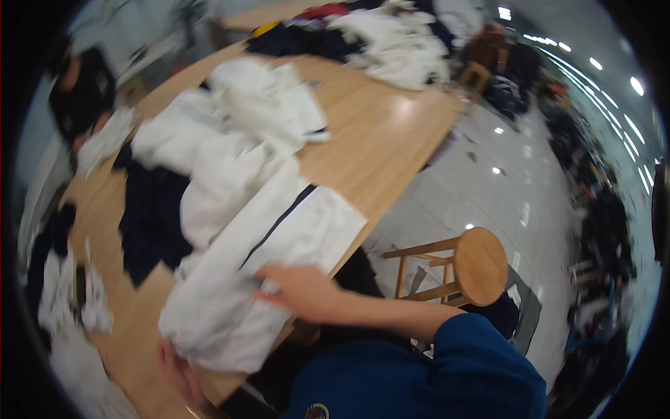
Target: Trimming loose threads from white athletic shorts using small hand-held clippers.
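Observation:
A white garment (300, 234) with a narrow dark stripe lies spread along the table's near edge. At its lower left corner, my left hand (180, 373) is closed on the cloth's edge; part of its fingers is blurred. My right hand (300, 292) is over the garment, below the stripe. Its fingers are bent together around something small and pale that I cannot make out. Rumpled white cloth (230, 171) lies directly beyond the garment, and a dark navy cloth (155, 220) sticks out at its left.
The long wooden table (370, 150) bears more white garments (398, 45) and dark cloth (300, 42) at its far end. A round wooden stool (481, 267) stands on the tiled floor at the right. Another person (80, 98) is across the table at left. Dark piles (600, 209) line the right side.

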Tool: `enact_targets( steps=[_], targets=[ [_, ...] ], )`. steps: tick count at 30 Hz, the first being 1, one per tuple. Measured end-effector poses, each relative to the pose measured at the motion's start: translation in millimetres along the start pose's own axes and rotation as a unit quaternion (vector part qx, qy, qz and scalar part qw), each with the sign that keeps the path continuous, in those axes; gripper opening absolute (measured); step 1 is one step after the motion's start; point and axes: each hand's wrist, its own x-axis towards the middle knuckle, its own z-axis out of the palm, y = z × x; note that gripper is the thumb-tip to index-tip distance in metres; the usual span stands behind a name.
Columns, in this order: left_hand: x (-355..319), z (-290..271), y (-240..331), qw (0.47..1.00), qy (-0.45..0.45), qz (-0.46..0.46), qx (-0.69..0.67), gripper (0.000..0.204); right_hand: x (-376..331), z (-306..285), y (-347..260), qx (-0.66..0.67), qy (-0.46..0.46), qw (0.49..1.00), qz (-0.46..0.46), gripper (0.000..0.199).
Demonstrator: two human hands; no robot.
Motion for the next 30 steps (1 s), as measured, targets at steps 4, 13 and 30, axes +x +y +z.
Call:
enact_targets(
  steps=[4,13,30],
  targets=[
    [-1,-34,18,0.968,0.194,0.075,0.143,0.026,3,-32,43,-0.082,0.083,0.989,0.088,0.032],
    [-84,-98,62,0.685,0.234,0.099,0.683,0.019,1,-42,59,-0.082,0.099,0.976,0.174,0.026],
    [-9,125,-68,0.811,-0.156,0.217,0.52,0.017,-17,62,59,0.043,-0.095,0.992,0.071,0.019]
  ],
)
